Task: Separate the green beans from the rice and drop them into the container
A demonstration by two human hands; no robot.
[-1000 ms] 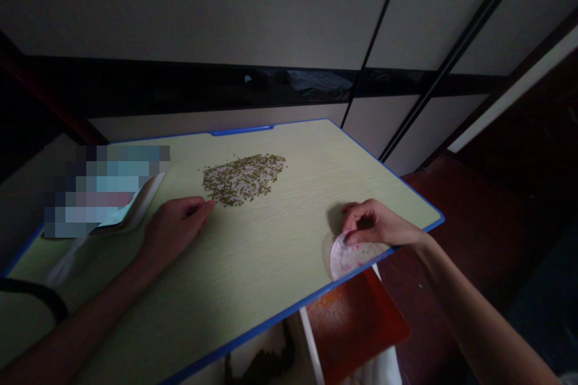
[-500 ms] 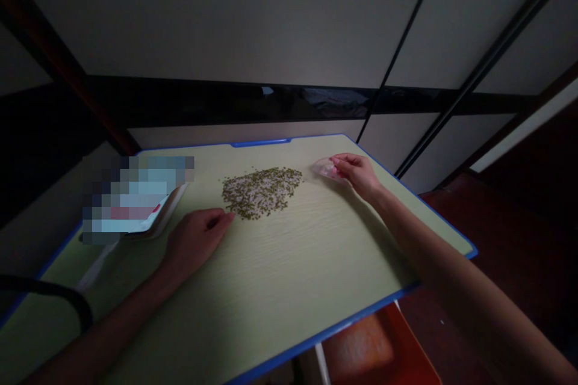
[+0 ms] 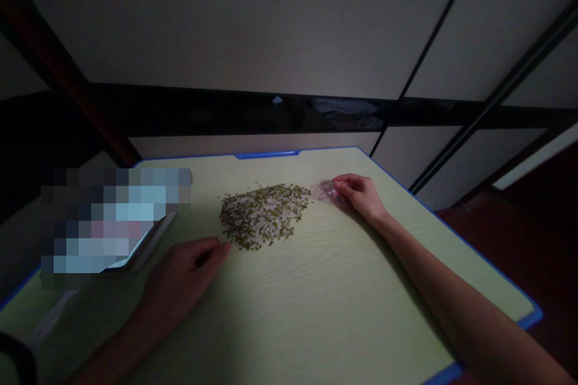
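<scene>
A pile of small green beans mixed with pale grains [image 3: 266,216] lies spread on the pale green tabletop [image 3: 316,301]. At its right edge is a small clear plastic bag [image 3: 327,192] with pinkish contents or print, pinched by the fingers of my right hand [image 3: 359,192]. The bag sits low, close against the table. My left hand [image 3: 185,267] rests at the pile's lower left edge, fingers curled in and thumb against the index finger. Whatever that pinch may hold is hidden.
A tablet-like device with a blurred, lit screen [image 3: 112,222] leans on a stand at the left. A black curved bar [image 3: 20,355] shows at the lower left corner. Behind the table, cabinet doors [image 3: 253,30] rise. The table has a blue rim [image 3: 266,155].
The bag in my right hand has come down nearer the table beside the pile. My left hand keeps its place by the pile. The whole view has shifted slightly.
</scene>
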